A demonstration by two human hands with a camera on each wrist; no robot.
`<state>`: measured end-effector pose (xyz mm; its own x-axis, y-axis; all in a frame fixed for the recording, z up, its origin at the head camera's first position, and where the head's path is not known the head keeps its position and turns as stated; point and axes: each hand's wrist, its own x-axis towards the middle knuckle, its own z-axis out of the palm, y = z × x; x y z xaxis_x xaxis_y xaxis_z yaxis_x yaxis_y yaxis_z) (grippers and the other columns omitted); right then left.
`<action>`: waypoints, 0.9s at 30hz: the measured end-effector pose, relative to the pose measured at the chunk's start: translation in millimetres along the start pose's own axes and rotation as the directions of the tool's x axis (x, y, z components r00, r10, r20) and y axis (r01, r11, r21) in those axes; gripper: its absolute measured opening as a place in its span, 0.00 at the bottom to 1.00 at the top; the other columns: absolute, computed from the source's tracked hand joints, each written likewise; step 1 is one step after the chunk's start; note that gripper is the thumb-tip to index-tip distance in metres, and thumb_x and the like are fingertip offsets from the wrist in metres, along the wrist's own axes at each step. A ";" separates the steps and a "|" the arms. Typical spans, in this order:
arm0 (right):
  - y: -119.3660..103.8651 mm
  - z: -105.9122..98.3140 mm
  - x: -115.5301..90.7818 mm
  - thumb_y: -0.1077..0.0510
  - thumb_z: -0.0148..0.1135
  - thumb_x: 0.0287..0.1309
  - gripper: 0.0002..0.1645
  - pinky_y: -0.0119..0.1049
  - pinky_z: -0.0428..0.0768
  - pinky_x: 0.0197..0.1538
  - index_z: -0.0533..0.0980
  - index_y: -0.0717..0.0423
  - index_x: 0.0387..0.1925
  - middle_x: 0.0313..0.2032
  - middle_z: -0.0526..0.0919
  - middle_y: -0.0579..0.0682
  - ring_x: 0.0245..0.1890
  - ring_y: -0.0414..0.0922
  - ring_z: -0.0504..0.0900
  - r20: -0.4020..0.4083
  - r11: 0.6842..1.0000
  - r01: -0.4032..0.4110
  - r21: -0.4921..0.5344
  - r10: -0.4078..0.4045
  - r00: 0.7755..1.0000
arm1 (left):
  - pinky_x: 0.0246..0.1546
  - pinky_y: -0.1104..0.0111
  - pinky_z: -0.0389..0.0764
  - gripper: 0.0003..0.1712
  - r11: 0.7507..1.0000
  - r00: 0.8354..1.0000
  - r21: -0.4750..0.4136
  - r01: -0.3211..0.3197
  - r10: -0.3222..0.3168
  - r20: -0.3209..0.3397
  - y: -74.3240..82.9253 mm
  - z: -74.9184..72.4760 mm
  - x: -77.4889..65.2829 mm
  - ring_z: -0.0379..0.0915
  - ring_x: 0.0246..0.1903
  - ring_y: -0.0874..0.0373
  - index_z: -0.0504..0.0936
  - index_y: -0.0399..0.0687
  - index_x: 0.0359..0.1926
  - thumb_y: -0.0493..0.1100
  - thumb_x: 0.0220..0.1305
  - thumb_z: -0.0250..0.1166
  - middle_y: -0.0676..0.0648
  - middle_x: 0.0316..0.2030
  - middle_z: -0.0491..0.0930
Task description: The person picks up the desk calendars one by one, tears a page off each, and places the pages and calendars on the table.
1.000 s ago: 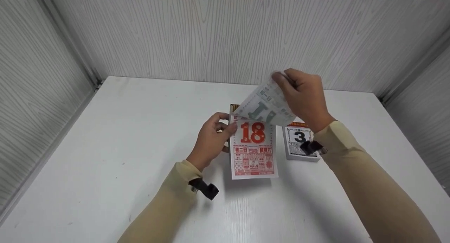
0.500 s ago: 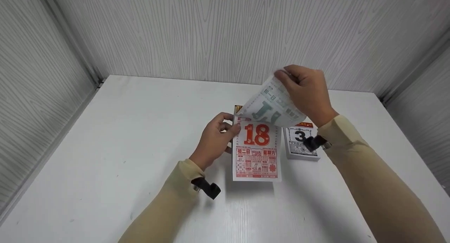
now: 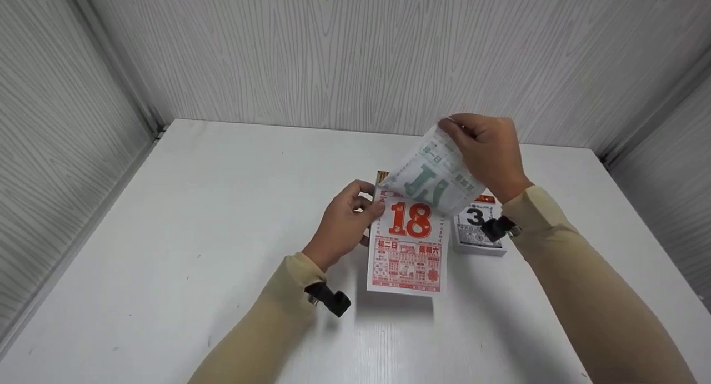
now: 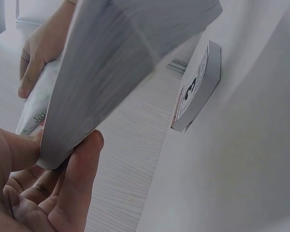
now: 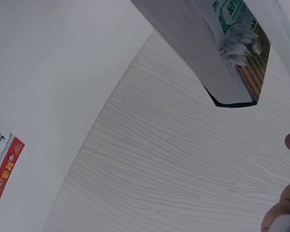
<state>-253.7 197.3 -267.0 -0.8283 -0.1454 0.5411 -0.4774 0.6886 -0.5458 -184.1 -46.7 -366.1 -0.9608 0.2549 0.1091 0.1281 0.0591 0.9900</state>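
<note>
A thick tear-off calendar [image 3: 408, 262] is tilted up above the table, its red "18" page facing the head camera. My left hand [image 3: 341, 225] grips its left edge, thumb on the front and fingers behind. In the left wrist view the thick page block [image 4: 101, 72] rises from between thumb and fingers. My right hand [image 3: 491, 150] pinches the lower end of a thin sheet [image 3: 436, 175], lifted and folded back across the calendar's top. Green print shows through the sheet. In the right wrist view, a ragged white patch [image 5: 236, 50] lies beside the gold-striped top band [image 5: 255, 72].
A smaller tear-off calendar [image 3: 477, 239] showing a black "3" lies on the white table [image 3: 222, 217] to the right, partly behind my right wrist. Its red header [image 5: 6, 176] shows in the right wrist view. Wood-grain panels [image 3: 311, 56] enclose the back and sides.
The calendar has shifted slightly right and toward me, along with my left hand. My right hand has moved a little right, still pinching the sheet; more of the sheet's back shows.
</note>
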 end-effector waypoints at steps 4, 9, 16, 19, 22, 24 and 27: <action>6.1 -2.8 1.7 0.50 0.66 0.71 0.14 0.20 0.77 0.28 0.90 0.53 0.45 0.36 0.91 0.52 0.25 0.37 0.82 -0.044 0.999 -0.018 0.042 0.020 0.999 | 0.32 0.53 0.89 0.18 1.000 1.000 -0.025 0.012 -0.012 -0.014 0.1 1.2 0.1 0.86 0.39 0.49 0.72 0.49 0.61 0.45 0.76 0.63 0.43 0.44 0.84; 10.4 -2.0 3.5 0.51 0.67 0.70 0.13 0.19 0.76 0.27 0.90 0.54 0.44 0.36 0.91 0.53 0.23 0.36 0.81 -0.089 0.998 -0.013 0.059 0.018 0.996 | 0.32 0.52 0.89 0.18 0.999 1.000 -0.043 0.005 -0.006 -0.023 3.6 0.0 -0.5 0.86 0.39 0.48 0.72 0.49 0.61 0.45 0.77 0.62 0.42 0.44 0.83; 15.8 1.7 2.6 0.50 0.64 0.72 0.16 0.20 0.78 0.28 0.89 0.56 0.47 0.38 0.91 0.52 0.26 0.39 0.83 -0.083 0.997 -0.066 0.029 0.068 0.994 | 0.32 0.53 0.89 0.17 0.999 0.999 -0.047 0.017 -0.019 -0.031 4.6 -1.1 -1.0 0.86 0.40 0.48 0.72 0.50 0.62 0.45 0.77 0.61 0.42 0.44 0.83; 18.1 2.5 2.3 0.50 0.63 0.73 0.16 0.21 0.77 0.27 0.89 0.56 0.47 0.39 0.91 0.53 0.25 0.39 0.83 -0.093 0.995 -0.098 0.028 0.100 0.991 | 0.33 0.52 0.89 0.18 0.999 0.999 -0.047 0.019 -0.020 -0.032 5.3 -0.9 -1.1 0.86 0.40 0.48 0.72 0.50 0.62 0.46 0.77 0.62 0.42 0.44 0.83; 20.1 3.1 1.6 0.49 0.63 0.73 0.16 0.21 0.77 0.27 0.89 0.55 0.47 0.38 0.91 0.53 0.24 0.39 0.82 -0.102 0.991 -0.127 0.032 0.130 0.986 | 0.34 0.52 0.89 0.18 0.999 0.999 -0.044 0.019 -0.020 -0.026 6.8 -0.3 -1.2 0.86 0.41 0.48 0.71 0.50 0.61 0.46 0.77 0.62 0.42 0.44 0.83; 21.3 2.9 1.4 0.48 0.63 0.72 0.17 0.22 0.77 0.26 0.89 0.55 0.46 0.38 0.91 0.53 0.24 0.39 0.82 -0.103 0.989 -0.143 0.044 0.147 0.984 | 0.35 0.52 0.89 0.17 0.999 1.000 -0.041 0.018 -0.019 -0.022 7.8 -0.2 -1.2 0.86 0.41 0.48 0.71 0.49 0.61 0.46 0.77 0.62 0.42 0.44 0.83; 26.6 -0.8 2.4 0.47 0.64 0.72 0.17 0.22 0.76 0.27 0.89 0.54 0.46 0.38 0.91 0.53 0.24 0.37 0.81 -0.140 0.988 -0.146 0.057 0.153 0.978 | 0.34 0.54 0.89 0.17 0.999 0.999 -0.038 0.021 -0.022 -0.028 9.0 -0.8 -1.7 0.86 0.41 0.48 0.71 0.48 0.61 0.45 0.77 0.61 0.42 0.44 0.83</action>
<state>-268.2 215.9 -279.8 -0.8421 0.0626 0.5357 -0.3674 0.6605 -0.6548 -181.6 -47.4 -357.4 -0.9699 0.2261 0.0901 0.0988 0.0275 0.9947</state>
